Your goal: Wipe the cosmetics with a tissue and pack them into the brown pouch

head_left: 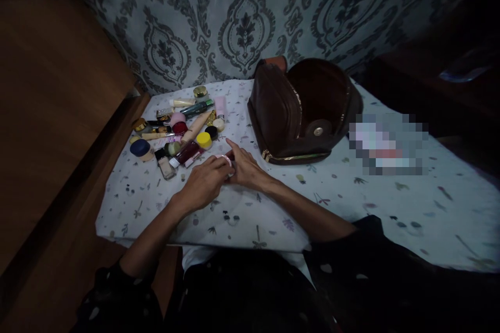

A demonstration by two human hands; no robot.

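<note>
My left hand and my right hand meet near the front middle of the table. Between their fingers is a small round container with a pale pink rim, mostly hidden by the fingers. The left fingers close over it from the left. On its other side the right fingers curl around it, one digit stretched out. Just beyond my left hand lie a dark red bottle, a yellow-lidded jar and a beige bottle with a black cap. A black round lid sits close by.
Several more cosmetics, among them a pink tube and a dark green tube, crowd the table's left side. A brown handbag stands unzipped behind my right hand. A blurred-out item lies at right. Patterned wall behind; wooden furniture at left.
</note>
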